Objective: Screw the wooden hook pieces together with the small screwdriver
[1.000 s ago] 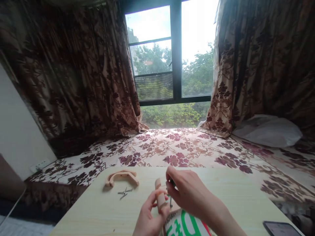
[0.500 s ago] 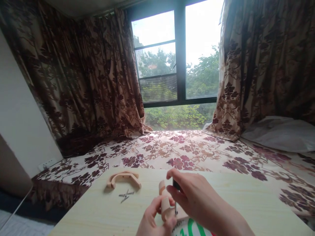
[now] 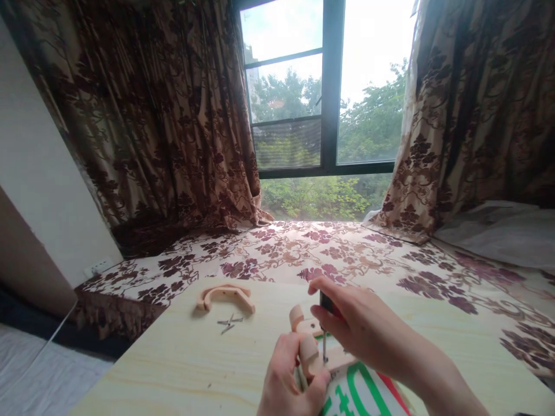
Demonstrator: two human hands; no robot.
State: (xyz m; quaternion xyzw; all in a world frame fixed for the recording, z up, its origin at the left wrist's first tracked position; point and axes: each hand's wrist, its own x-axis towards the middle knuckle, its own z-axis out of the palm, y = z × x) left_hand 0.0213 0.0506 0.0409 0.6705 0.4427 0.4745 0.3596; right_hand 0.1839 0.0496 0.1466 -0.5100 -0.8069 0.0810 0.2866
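Observation:
My right hand (image 3: 347, 318) is closed around the dark handle of a screwdriver (image 3: 325, 341), whose metal shaft points down at a screw in a pale wooden piece. My left hand (image 3: 291, 381) grips the rounded wooden part (image 3: 309, 353) of that piece from the left. Another rounded wooden end (image 3: 296, 316) stands just behind it. Beneath lies a white sheet with green lettering (image 3: 358, 396) and a red edge. Farther left on the light wooden board (image 3: 165, 358) are two curved wooden pieces (image 3: 228, 292) and several screws (image 3: 229, 322).
Behind the board spreads a flowered cloth (image 3: 312, 248) below a window (image 3: 329, 86) with patterned curtains (image 3: 195, 127) at both sides. A whitish plastic bag (image 3: 498, 234) lies at the right. A socket strip (image 3: 97, 267) is by the left wall.
The view has tilted down and shifted left, showing more of the lettered sheet and the wooden piece. Both hands keep their hold, and the screwdriver is still at the screw.

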